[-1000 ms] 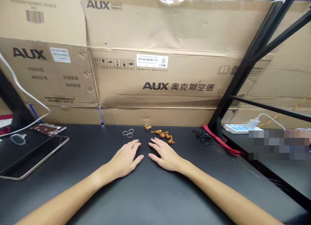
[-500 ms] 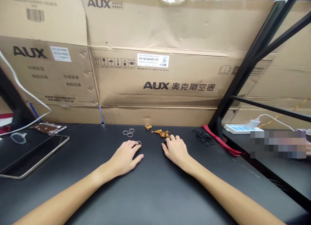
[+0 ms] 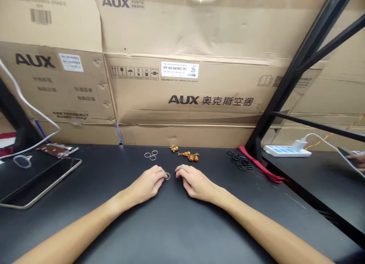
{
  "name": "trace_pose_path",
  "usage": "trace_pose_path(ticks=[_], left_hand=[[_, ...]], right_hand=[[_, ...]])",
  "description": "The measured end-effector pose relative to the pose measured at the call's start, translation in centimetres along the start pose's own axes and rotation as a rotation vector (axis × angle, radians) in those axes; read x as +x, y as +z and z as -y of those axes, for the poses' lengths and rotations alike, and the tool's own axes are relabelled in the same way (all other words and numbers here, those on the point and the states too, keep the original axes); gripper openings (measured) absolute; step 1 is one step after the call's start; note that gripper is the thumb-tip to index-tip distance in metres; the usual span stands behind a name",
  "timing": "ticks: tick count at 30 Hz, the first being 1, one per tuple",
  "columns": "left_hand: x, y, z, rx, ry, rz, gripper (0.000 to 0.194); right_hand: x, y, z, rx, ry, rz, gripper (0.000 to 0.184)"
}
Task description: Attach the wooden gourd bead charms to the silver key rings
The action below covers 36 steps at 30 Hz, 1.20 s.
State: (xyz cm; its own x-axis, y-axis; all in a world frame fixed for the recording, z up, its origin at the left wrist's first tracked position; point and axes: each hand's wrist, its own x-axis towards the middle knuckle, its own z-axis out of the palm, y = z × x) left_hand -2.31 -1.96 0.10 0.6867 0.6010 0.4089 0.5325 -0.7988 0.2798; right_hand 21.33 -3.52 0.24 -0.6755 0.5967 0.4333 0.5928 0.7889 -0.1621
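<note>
My left hand (image 3: 151, 182) is closed, pinching a silver metal ring (image 3: 168, 176) between thumb and fingertips, just above or on the black table. Facing it across a small gap is my right hand (image 3: 195, 183), its fingers curled down and closed. Whatever its fingertips may hold is hidden behind them. Beyond the right hand lie amber-brown, gourd-like charms (image 3: 194, 157), with a smaller cluster of brown charms (image 3: 173, 149) behind. Three more silver rings (image 3: 153, 157) lie loose beyond my left hand.
Several black oval clips or links (image 3: 241, 161) lie at the right beside a red strap (image 3: 262, 166). A phone-like tablet (image 3: 40, 184) and a brown packet (image 3: 57, 149) are at the left. Cardboard (image 3: 182, 116) walls the back. Past a black frame sit a power strip (image 3: 286, 150) and another person's hand (image 3: 359, 160).
My right hand has drawn back from the brown charms, leftward and nearer to me. My left hand has closed on the ring, which has shifted slightly right and closer.
</note>
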Motion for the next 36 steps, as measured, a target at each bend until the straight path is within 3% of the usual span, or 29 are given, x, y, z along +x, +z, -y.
trace_pose_path(ticks=[7, 11, 19, 23, 36], left_hand=[[0.1, 0.2, 0.6, -0.038, -0.011, -0.028, 0.019], [0.1, 0.0, 0.5, -0.032, -0.039, -0.019, 0.017], [0.3, -0.8, 0.4, -0.197, -0.081, 0.011, 0.014], [0.2, -1.0, 0.9, -0.129, 0.005, 0.035, 0.02], [0.3, -0.7, 1.0, -0.066, -0.045, 0.009, 0.014]], right_hand=[[0.1, 0.5, -0.3, 0.054, 0.174, -0.204, 0.031], [0.1, 1.0, -0.7, 0.003, 0.292, -0.156, 0.017], [0.3, 1.2, -0.2, 0.044, 0.296, -0.094, 0.012], [0.3, 1.1, -0.1, 0.067, 0.276, -0.113, 0.012], [0.4, 1.0, 0.2, 0.112, 0.264, -0.101, 0.006]])
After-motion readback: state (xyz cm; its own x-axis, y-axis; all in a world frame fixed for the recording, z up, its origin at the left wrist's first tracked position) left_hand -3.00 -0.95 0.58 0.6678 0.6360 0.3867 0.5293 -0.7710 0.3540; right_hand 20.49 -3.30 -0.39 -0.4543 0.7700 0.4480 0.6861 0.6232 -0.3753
